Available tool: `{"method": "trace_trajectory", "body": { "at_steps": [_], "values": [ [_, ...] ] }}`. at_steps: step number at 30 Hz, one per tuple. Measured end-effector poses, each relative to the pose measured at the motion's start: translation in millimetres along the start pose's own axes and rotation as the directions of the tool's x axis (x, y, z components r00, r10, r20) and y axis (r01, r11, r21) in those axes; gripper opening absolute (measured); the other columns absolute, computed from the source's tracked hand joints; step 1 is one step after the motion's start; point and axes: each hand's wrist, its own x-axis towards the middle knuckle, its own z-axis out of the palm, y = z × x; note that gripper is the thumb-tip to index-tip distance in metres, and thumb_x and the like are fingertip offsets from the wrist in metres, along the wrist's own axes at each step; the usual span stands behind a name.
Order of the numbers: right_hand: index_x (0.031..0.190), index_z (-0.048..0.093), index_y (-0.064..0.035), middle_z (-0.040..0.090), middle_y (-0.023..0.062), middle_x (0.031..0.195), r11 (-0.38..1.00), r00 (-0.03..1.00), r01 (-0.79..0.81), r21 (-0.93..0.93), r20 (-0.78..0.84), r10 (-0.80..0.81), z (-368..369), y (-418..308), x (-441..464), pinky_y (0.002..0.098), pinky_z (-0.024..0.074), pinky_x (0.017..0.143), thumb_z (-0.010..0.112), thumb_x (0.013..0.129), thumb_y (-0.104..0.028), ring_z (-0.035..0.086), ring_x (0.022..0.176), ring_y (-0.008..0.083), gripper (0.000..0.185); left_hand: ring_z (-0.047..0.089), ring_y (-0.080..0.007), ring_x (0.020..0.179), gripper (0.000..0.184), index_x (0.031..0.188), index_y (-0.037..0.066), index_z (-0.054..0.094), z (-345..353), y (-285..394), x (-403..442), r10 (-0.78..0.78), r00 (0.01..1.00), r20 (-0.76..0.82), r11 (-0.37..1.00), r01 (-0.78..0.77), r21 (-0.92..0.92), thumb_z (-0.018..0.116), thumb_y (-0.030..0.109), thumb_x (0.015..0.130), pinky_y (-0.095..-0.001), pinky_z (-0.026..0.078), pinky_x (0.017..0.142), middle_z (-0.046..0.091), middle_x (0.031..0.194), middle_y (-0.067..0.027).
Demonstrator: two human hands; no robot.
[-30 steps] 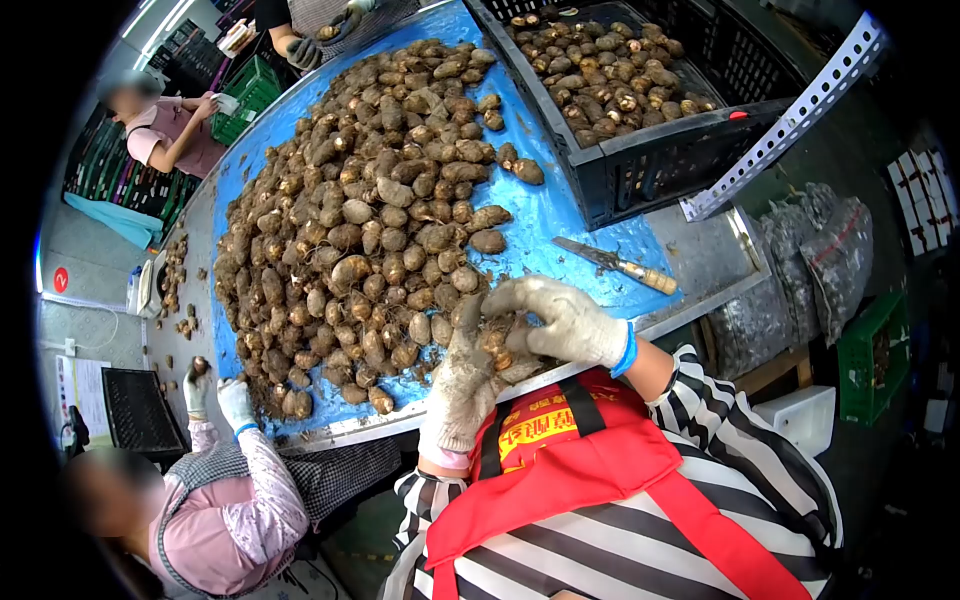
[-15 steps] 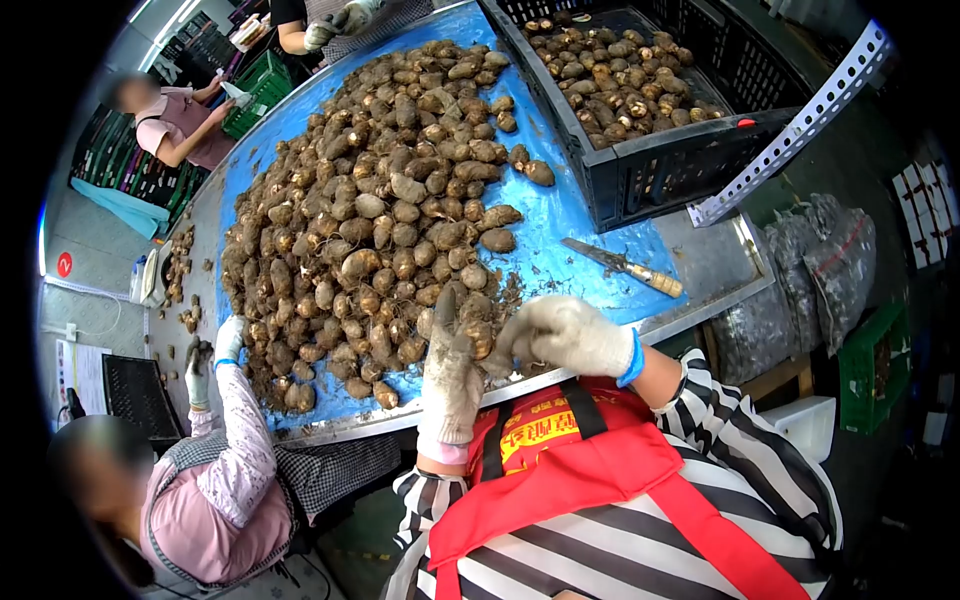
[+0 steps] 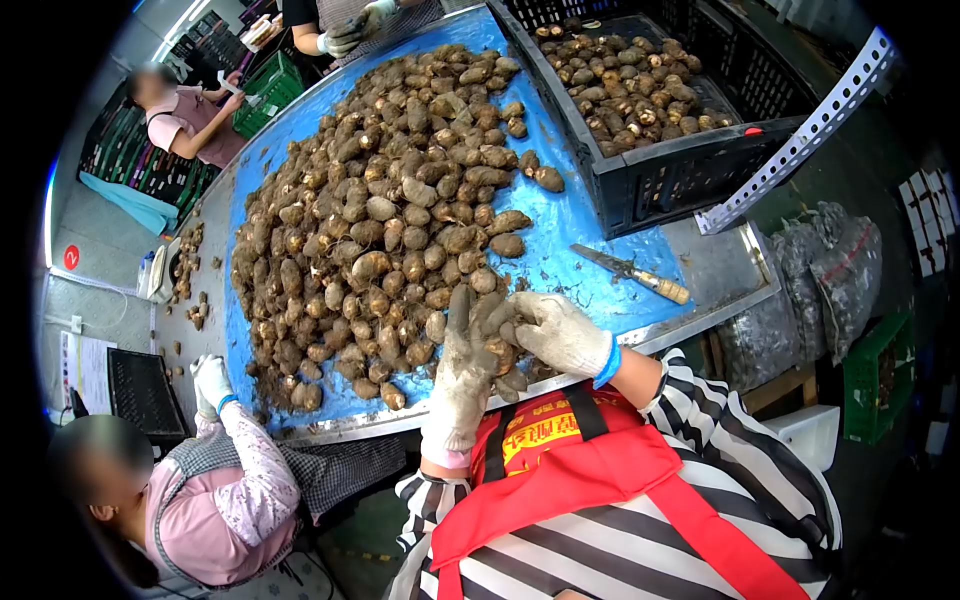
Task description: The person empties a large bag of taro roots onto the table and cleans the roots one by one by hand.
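Observation:
My left hand (image 3: 462,375), in a soiled white glove, is at the near edge of the table with a brown tuber (image 3: 503,352) in its grip, its index finger pointing up. My right hand (image 3: 565,335), gloved with a blue cuff, has its fingertips pinched together beside that tuber; what they hold, if anything, is hidden. Beyond both hands a large pile of muddy tubers (image 3: 370,230) lies on blue sheeting (image 3: 560,215). A knife with a wooden handle (image 3: 660,287) rests on the sheeting to the right of my hands.
A black crate (image 3: 690,165) holding tubers stands at the back right beside a perforated metal strip (image 3: 810,130). A co-worker (image 3: 220,490) sits at the left; two others stand farther back. Plastic bags (image 3: 845,275) and a green crate (image 3: 878,380) are at the right.
My right hand has moved slightly up and left, and my left hand's fingers have shifted around the tuber. The near co-worker's hands have come together. The whole view has shifted slightly.

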Motion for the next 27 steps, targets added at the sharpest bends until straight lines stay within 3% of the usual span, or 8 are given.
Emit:
{"method": "trace_trajectory", "body": {
  "at_steps": [5,9,11,13,19,23,25,27],
  "values": [
    [0.101,0.069,-0.0076,0.069,0.0173,0.098,0.953,0.997,-0.001,-0.302,0.072,0.024,-4,36,5,0.0448,0.0527,0.085,0.060,0.089,-0.016,0.066,0.096,0.0378,0.017,0.037,-0.0306,0.146,0.104,0.163,0.019,0.009,-2,7,3,0.134,0.990,0.051,0.973,-0.141,0.181,0.078,0.028,0.086,-0.0319,0.063,0.079,0.021,0.165,-0.0184],
    [0.109,0.071,-0.0049,0.071,0.0162,0.095,0.889,0.994,0.083,-0.451,0.106,-0.039,-22,57,-2,0.0397,0.0539,0.081,0.060,0.090,-0.015,0.069,0.091,0.0289,0.024,0.028,-0.0320,0.151,0.102,0.164,0.019,0.010,-8,7,5,0.109,0.990,0.088,0.979,-0.122,0.162,0.077,0.021,0.087,-0.0389,0.050,0.106,0.021,0.166,-0.0168],
    [0.114,0.071,-0.0037,0.072,0.0163,0.098,0.961,0.949,-0.267,-0.071,0.157,0.275,-35,15,0,0.0357,0.0532,0.082,0.059,0.093,-0.017,0.069,0.090,0.0215,0.028,0.023,-0.0286,0.153,0.088,0.163,0.013,0.013,-15,1,8,0.158,0.978,0.138,0.890,-0.202,0.409,0.065,0.006,0.093,-0.0391,0.025,0.122,0.022,0.166,-0.0169],
    [0.115,0.072,-0.0007,0.073,0.0138,0.095,0.922,0.940,-0.336,0.192,0.129,0.315,-29,-7,-6,0.0342,0.0529,0.081,0.061,0.092,-0.017,0.067,0.088,0.0178,0.030,0.024,-0.0258,0.153,0.083,0.162,0.006,0.015,-36,-17,13,0.138,0.966,0.218,0.837,-0.232,0.495,0.065,0.011,0.096,-0.0370,0.025,0.121,0.023,0.166,-0.0158],
    [0.101,0.070,0.0037,0.072,0.0197,0.087,0.961,0.963,-0.269,-0.060,-0.032,0.267,-21,13,-3,0.0360,0.0550,0.075,0.059,0.085,-0.011,0.072,0.081,0.0277,0.025,0.029,-0.0249,0.150,0.070,0.159,0.001,0.024,-21,-2,12,0.019,0.980,0.197,0.960,-0.073,0.272,0.059,0.022,0.102,-0.0383,0.025,0.122,0.030,0.163,-0.0158],
    [0.098,0.072,0.0029,0.072,0.0202,0.086,0.941,0.967,-0.246,-0.230,0.008,0.255,-21,7,1,0.0361,0.0550,0.074,0.062,0.087,-0.012,0.072,0.081,0.0292,0.021,0.058,-0.0248,0.123,0.069,0.154,-0.003,0.031,-49,11,2,-0.119,0.988,0.098,0.977,0.134,-0.165,0.061,0.025,0.099,-0.0346,0.052,0.098,0.049,0.149,-0.0193],
    [0.097,0.073,0.0026,0.072,0.0192,0.085,0.927,0.951,-0.295,-0.233,0.021,0.308,-26,20,0,0.0354,0.0546,0.072,0.064,0.086,-0.011,0.071,0.078,0.0271,0.020,0.060,-0.0153,0.080,0.064,0.148,0.000,0.043,-65,34,-8,0.034,0.999,-0.013,0.957,-0.037,-0.289,0.065,0.032,0.097,-0.0281,0.053,0.069,0.056,0.140,-0.0182],
    [0.099,0.075,0.0006,0.072,0.0159,0.082,0.919,0.935,-0.337,-0.204,0.044,0.353,-30,17,2,0.0337,0.0531,0.069,0.066,0.086,-0.010,0.068,0.074,0.0214,0.019,0.058,-0.0137,0.079,0.066,0.138,0.006,0.053,-111,63,-14,0.057,0.990,-0.127,0.923,-0.101,-0.372,0.080,0.035,0.085,-0.0233,0.054,0.059,0.059,0.127,-0.0161]
  ]
}}
